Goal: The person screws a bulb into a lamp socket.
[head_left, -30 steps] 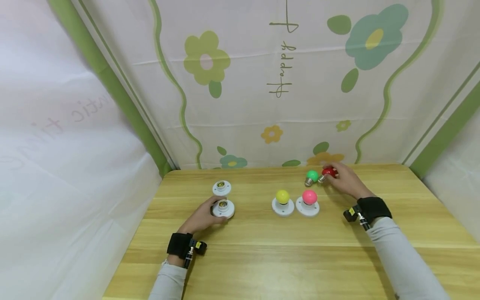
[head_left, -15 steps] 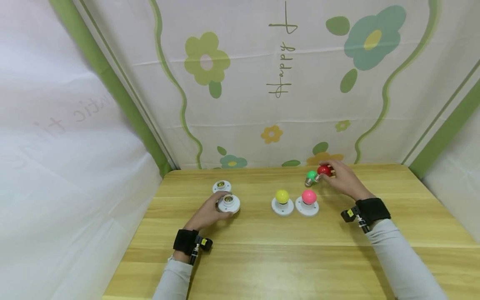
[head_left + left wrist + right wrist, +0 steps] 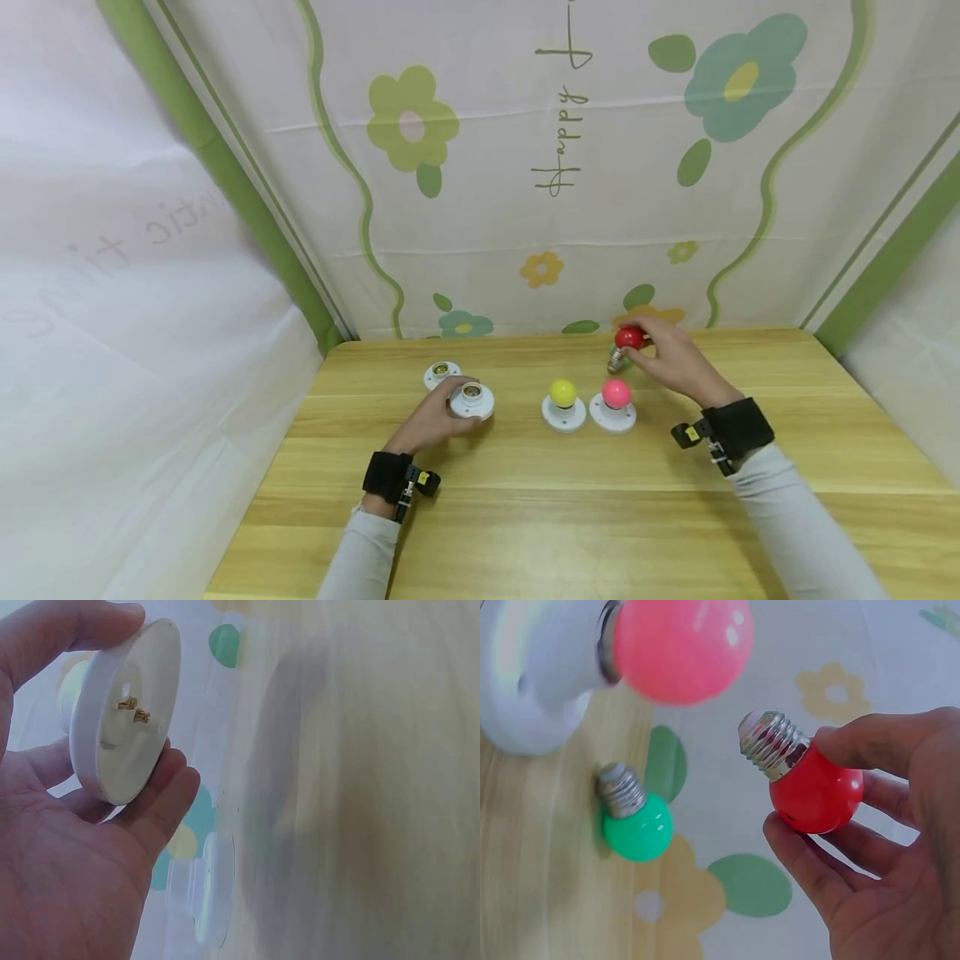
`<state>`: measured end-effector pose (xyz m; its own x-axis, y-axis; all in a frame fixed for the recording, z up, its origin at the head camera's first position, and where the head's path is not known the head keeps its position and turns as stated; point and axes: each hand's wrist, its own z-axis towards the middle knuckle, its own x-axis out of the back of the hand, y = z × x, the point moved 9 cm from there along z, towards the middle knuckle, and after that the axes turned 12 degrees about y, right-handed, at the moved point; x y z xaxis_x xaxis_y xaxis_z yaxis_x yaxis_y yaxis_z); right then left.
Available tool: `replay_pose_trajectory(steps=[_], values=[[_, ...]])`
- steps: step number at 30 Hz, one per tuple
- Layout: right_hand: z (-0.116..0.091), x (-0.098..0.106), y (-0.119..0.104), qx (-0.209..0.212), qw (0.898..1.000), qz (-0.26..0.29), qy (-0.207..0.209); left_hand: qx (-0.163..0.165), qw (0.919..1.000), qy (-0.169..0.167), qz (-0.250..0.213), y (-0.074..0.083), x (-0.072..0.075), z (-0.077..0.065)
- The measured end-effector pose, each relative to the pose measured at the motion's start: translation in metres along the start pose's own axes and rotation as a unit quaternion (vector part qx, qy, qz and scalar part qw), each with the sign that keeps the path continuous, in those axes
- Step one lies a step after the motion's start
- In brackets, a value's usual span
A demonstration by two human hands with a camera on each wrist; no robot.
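Observation:
My left hand (image 3: 435, 417) grips a round white lamp holder (image 3: 472, 402) by its rim, raised off the table. In the left wrist view the hollow underside of this lamp holder (image 3: 139, 716) shows two brass contacts. Behind it a second bare lamp holder (image 3: 441, 371) stands on the table, partly covered by the hand in the head view. My right hand (image 3: 671, 357) pinches a red light bulb (image 3: 817, 791) between thumb and fingers, its metal screw base pointing away from the palm. Below that, a green light bulb (image 3: 639, 829) lies on the table, mostly hidden in the head view.
Two lamp holders with bulbs screwed in, one yellow bulb (image 3: 562, 393) and one pink bulb (image 3: 617, 394), stand side by side between my hands. The wooden table (image 3: 540, 517) ends at a patterned cloth wall (image 3: 480, 208) at the back.
The left hand has lifted its lamp holder and carried it to the right. The right hand has raised the red bulb and moved it left, over the green one.

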<state>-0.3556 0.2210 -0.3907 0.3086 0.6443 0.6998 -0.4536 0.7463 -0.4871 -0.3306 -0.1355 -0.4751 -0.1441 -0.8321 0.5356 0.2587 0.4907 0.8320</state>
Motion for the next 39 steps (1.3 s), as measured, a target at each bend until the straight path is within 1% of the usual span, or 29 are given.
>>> replay_pose_trajectory(steps=[7,14,20,23,31,36,39], values=[[-0.001,0.0,-0.02,0.037,0.999,-0.012,0.013,-0.003,1.0,0.004,0.008,0.005,-0.006,0.006],[-0.003,0.0,-0.034,0.054,0.998,-0.007,0.022,-0.021,0.9997,0.003,-0.009,0.014,-0.012,0.011],[-0.005,0.0,-0.049,0.072,0.997,-0.008,0.021,-0.021,0.9996,0.006,-0.018,0.019,-0.016,0.015],[-0.006,0.001,-0.057,0.081,0.997,-0.005,0.02,-0.027,0.9994,0.003,-0.022,0.023,-0.019,0.017],[-0.008,0.002,-0.082,0.125,0.992,-0.008,0.028,-0.034,0.9992,-0.003,-0.018,0.035,-0.028,0.021],[-0.009,0.004,-0.095,0.155,0.987,0.001,0.038,-0.039,0.999,-0.006,-0.019,0.039,-0.034,0.022],[-0.01,0.004,-0.101,0.165,0.985,0.005,0.043,-0.045,0.9987,-0.011,-0.019,0.045,-0.037,0.022]])
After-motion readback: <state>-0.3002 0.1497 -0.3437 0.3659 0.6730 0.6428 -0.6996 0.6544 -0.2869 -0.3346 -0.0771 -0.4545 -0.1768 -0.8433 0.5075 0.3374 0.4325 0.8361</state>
